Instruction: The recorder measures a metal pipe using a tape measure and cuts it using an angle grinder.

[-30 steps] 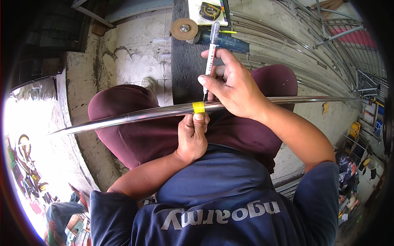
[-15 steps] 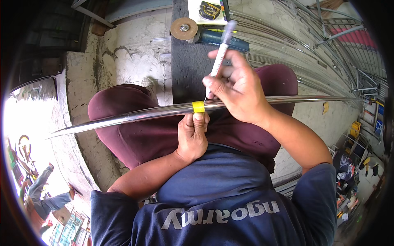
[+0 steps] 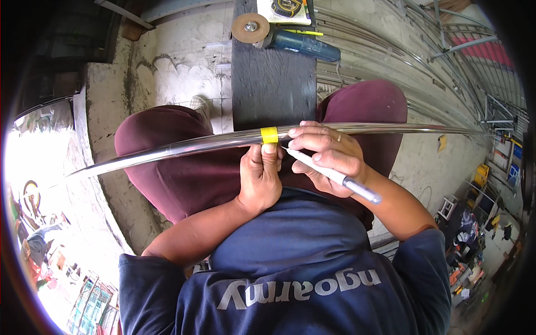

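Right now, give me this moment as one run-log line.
left hand: pinching yellow tape on steel tube | right hand: marker tip beside tape | tube: across lap

I see bright daylight over the whole scene. At the left edge the view is blown out to white. The metal tube [image 3: 184,148] shows glare along its length. The centre is sharp; straight lines bend near the dark round rim.

Marker [image 3: 335,176] now tip-down at tape [image 3: 269,135]
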